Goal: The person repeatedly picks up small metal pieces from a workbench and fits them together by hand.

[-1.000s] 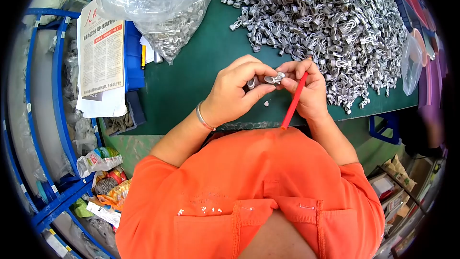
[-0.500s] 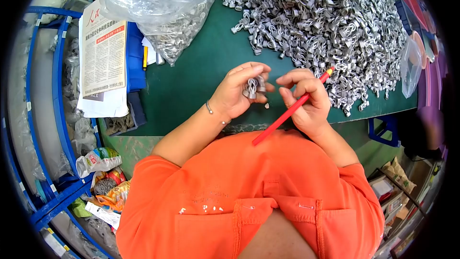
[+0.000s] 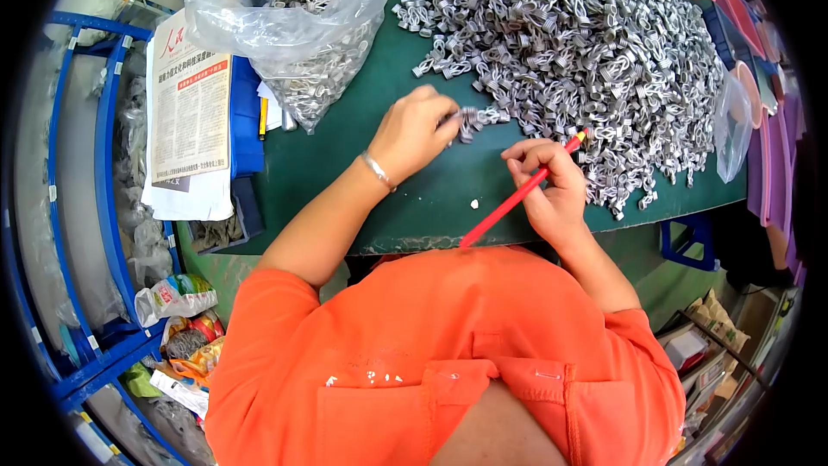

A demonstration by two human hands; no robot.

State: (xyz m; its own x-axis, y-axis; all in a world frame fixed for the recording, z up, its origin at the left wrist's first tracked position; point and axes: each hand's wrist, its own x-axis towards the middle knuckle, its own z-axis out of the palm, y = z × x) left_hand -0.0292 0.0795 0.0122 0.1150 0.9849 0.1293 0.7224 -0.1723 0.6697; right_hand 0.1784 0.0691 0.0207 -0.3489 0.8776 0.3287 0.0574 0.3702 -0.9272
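My left hand [image 3: 416,136] is over the green tabletop, fingers curled in at the near-left edge of the pile. Small looped grey metal clips [image 3: 473,122] show at its fingertips, and I see it gripping at them; the fingers partly hide what they hold. In my right hand [image 3: 554,194] is a slim red stick [image 3: 509,211] with a yellow end, shaped like a pen. It slants, yellow end up and right, lower end close to the orange shirt. The right thumb and index finger are pinched together. A big heap of metal clips [image 3: 586,52] lies beyond both hands.
A clear plastic bag [image 3: 323,65] with more clips stands at the back left. Beside it, a newspaper [image 3: 194,112] leans on a blue bin [image 3: 247,112]. Blue shelving [image 3: 108,164] is at far left. A small white bit [image 3: 474,204] lies on the green tabletop [image 3: 388,220].
My left hand has moved up and away from my body, from holding clips near the right hand to the pile's edge. My right hand keeps the red stick and has shifted slightly down.
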